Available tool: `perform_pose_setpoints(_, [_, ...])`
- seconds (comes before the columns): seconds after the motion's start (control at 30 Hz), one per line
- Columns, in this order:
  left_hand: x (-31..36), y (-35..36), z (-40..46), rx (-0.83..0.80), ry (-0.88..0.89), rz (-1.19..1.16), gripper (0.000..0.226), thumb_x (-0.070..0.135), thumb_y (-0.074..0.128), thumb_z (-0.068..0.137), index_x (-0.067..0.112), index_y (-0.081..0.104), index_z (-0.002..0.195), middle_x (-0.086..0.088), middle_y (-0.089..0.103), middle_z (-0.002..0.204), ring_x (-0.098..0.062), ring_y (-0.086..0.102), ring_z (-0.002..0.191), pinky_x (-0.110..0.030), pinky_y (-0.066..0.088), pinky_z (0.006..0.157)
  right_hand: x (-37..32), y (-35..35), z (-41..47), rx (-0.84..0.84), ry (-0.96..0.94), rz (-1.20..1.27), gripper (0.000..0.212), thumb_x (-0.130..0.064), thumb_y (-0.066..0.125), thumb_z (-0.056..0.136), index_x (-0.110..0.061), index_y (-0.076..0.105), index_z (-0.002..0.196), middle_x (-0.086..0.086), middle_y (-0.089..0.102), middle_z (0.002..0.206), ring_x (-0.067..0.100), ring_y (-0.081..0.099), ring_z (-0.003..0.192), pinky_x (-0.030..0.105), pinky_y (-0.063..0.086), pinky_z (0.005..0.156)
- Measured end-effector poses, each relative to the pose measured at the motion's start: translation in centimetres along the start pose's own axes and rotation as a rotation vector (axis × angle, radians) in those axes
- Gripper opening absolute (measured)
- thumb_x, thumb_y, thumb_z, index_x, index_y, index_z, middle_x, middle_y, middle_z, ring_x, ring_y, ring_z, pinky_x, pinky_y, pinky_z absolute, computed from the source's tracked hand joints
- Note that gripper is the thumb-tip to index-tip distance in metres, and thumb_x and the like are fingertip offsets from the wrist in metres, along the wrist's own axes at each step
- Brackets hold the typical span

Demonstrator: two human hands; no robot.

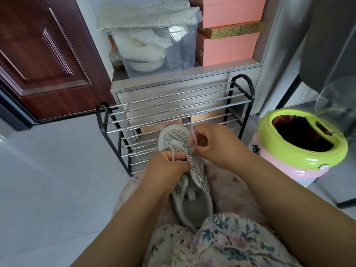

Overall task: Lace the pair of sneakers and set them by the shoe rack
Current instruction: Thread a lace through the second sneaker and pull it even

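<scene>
On the lap, toe toward the rack (pixel 173 105), lies one sneaker (pixel 185 166) (its mate unseen). Left hand (pixel 169 166) and right hand (pixel 210 143) each pinch a lace (pixel 193 134) end: lacing is underway; next, thread the following eyelets.

Bare floor (pixel 48 180) left; shoe rack (pixel 173 112) close ahead, bin (pixel 300 143) crowding right
</scene>
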State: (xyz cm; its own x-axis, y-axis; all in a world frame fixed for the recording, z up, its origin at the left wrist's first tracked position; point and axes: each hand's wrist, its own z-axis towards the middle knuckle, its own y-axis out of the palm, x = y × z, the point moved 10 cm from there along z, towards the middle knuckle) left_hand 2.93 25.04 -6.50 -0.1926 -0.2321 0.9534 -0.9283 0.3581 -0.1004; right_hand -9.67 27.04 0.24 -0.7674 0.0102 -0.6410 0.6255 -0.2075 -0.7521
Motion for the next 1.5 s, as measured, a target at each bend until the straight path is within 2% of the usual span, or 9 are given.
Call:
perform_pose_setpoints(0.3, [0.2,0.1,-0.3,-0.049,0.001,-0.031,0.017,-0.007,0.075,0.073,0.005,0.069,0.083,-0.001,0.068,0.056,-0.009,0.064,0.05,-0.017,0.05,0.049,0.7,0.0,-0.4,0.1,0.013,0.227,0.024,-0.004,0.074,0.073,-0.023,0.06,0.067,-0.014,0.059,0.062,-0.001,0.056,0.061,0.013,0.045,0.06])
perform_pose_setpoints(0.43, [0.1,0.1,-0.1,-0.038,-0.004,-0.026,0.018,-0.007,0.075,0.072,0.004,0.069,0.085,-0.004,0.069,0.059,-0.01,0.064,0.052,-0.019,0.051,0.051,0.5,-0.1,-0.6,0.115,-0.003,0.238,0.016,-0.004,0.072,0.074,-0.015,0.063,0.07,-0.013,0.061,0.064,0.0,0.057,0.061,0.014,0.046,0.06])
perform_pose_setpoints(0.6, [0.2,0.1,-0.1,-0.047,0.009,-0.029,0.02,-0.01,0.073,0.073,0.002,0.07,0.089,-0.011,0.072,0.068,-0.015,0.067,0.058,-0.022,0.056,0.058,0.3,0.3,-0.5,0.098,-0.01,0.224,0.02,-0.005,0.071,0.075,-0.021,0.061,0.068,-0.008,0.063,0.067,0.001,0.056,0.06,0.017,0.048,0.061])
perform_pose_setpoints(0.9, [0.4,0.2,-0.3,-0.044,0.028,-0.046,0.02,-0.01,0.072,0.073,0.009,0.069,0.077,0.0,0.068,0.055,-0.009,0.065,0.05,-0.017,0.05,0.05,0.6,-0.1,-0.4,0.103,0.003,0.144,0.031,-0.004,0.073,0.074,-0.029,0.056,0.064,-0.011,0.059,0.063,-0.001,0.055,0.061,0.011,0.043,0.059])
perform_pose_setpoints(1.1, [0.8,-0.2,-0.4,0.017,0.09,0.099,0.02,-0.001,0.075,0.075,0.018,0.069,0.071,-0.004,0.07,0.06,-0.015,0.065,0.055,-0.026,0.055,0.058,0.5,0.7,0.1,0.075,0.012,0.018,0.008,-0.01,0.074,0.073,-0.012,0.066,0.076,-0.002,0.063,0.07,0.014,0.058,0.067,0.026,0.044,0.065])
perform_pose_setpoints(1.2, [0.6,-0.1,-0.3,0.001,0.029,0.078,0.01,0.012,0.064,0.087,0.012,0.071,0.079,-0.009,0.069,0.061,-0.017,0.052,0.045,-0.021,0.045,0.05,1.7,1.0,-0.1,0.102,0.073,0.09,0.008,-0.016,0.076,0.074,-0.014,0.068,0.075,-0.002,0.067,0.073,0.015,0.062,0.071,0.027,0.046,0.067])
perform_pose_setpoints(1.3, [-0.1,-0.2,-0.1,-0.019,-0.101,-0.04,0.021,0.016,0.052,0.09,0.003,0.068,0.087,-0.015,0.064,0.062,-0.011,0.027,0.031,-0.015,0.023,0.033,2.7,1.3,-0.5,0.127,0.135,0.175,0.011,-0.023,0.076,0.076,-0.014,0.07,0.075,0.0,0.068,0.07,0.012,0.061,0.064,0.03,0.048,0.065])
perform_pose_setpoints(1.4, [-0.4,0.0,0.0,-0.04,-0.125,-0.054,0.029,0.018,0.044,0.091,0.001,0.067,0.09,-0.012,0.058,0.057,-0.01,0.024,0.03,-0.018,0.02,0.034,3.9,0.9,-0.6,0.183,0.21,0.298,0.018,-0.031,0.072,0.08,-0.014,0.067,0.078,0.009,0.068,0.072,0.02,0.061,0.064,0.036,0.051,0.068])
perform_pose_setpoints(1.5, [-0.6,-0.1,0.1,-0.043,-0.125,-0.063,0.033,0.021,0.042,0.094,-0.001,0.067,0.093,-0.011,0.055,0.055,-0.01,0.024,0.03,-0.02,0.02,0.035,4.2,0.6,-0.5,0.206,0.233,0.367,0.014,-0.026,0.069,0.084,-0.016,0.065,0.075,0.003,0.068,0.069,0.018,0.062,0.063,0.041,0.055,0.071])
